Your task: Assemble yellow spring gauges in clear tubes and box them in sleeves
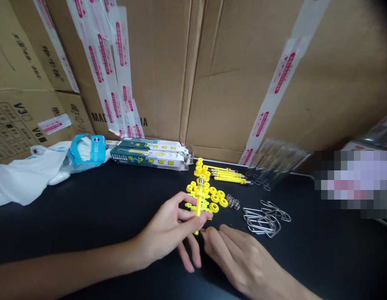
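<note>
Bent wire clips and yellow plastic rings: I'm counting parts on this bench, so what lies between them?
Coiled metal springs lie between the yellow plastic rings and the bent wire clips, as the head view shows.

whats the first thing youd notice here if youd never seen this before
The bright yellow plastic parts stand out most, scattered on the black table top at centre, with a yellow rod held in the left hand and the right hand just below it. To their right lies a tangle of bent steel wire pieces. Behind everything rise big taped cardboard cartons.
</note>
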`<state>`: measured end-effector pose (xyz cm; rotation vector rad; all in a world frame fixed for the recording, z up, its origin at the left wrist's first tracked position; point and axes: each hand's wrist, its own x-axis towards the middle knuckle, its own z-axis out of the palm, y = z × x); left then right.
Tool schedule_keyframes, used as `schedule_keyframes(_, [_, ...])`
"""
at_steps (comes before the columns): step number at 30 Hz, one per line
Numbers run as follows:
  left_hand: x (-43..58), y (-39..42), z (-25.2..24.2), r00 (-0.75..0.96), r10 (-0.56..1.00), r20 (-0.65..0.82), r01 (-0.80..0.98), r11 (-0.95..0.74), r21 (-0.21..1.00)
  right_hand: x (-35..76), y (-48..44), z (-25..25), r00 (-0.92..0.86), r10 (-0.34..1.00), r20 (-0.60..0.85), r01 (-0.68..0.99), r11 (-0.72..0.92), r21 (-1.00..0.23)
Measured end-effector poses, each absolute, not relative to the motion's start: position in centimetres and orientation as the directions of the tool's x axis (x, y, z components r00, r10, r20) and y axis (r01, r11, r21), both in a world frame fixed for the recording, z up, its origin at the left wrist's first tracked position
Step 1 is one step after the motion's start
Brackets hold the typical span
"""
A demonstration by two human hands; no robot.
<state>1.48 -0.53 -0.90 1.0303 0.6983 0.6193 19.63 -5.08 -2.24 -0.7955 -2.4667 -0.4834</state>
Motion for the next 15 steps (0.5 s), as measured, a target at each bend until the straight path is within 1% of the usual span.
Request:
schedule_keyframes(5, [1.2,-0.2,-1.0,0.674,0.715,-0.186,-0.151,0.381,0.912,19.9,-4.9,-2.4,-0.697,0.443,0.564,0.627,0.758,0.179])
schedule_keyframes(8, [0.8,-0.1,-1.0,0.676,0.708,-0.203,-0.144,0.398,0.906,20.1,-4.8,-2.4,-0.673,0.46,0.579,0.625,0.773,0.111])
schedule_keyframes(11, [0.4,0.1,-1.0,0.687,0.687,-0.237,-0.108,0.419,0.901,20.4,-4.9,-2.2,-0.611,0.471,0.636,0.647,0.76,0.059])
schedule_keyframes(13, [0.1,0.3,-0.9,0.705,0.66,-0.26,-0.074,0.433,0.898,20.6,-5.0,-2.0,-0.571,0.463,0.678,0.677,0.733,0.07])
schedule_keyframes(15, [-0.1,0.6,-0.7,0.75,0.6,-0.277,-0.026,0.446,0.895,20.7,-5.1,-1.7,-0.553,0.45,0.702,0.707,0.699,0.108])
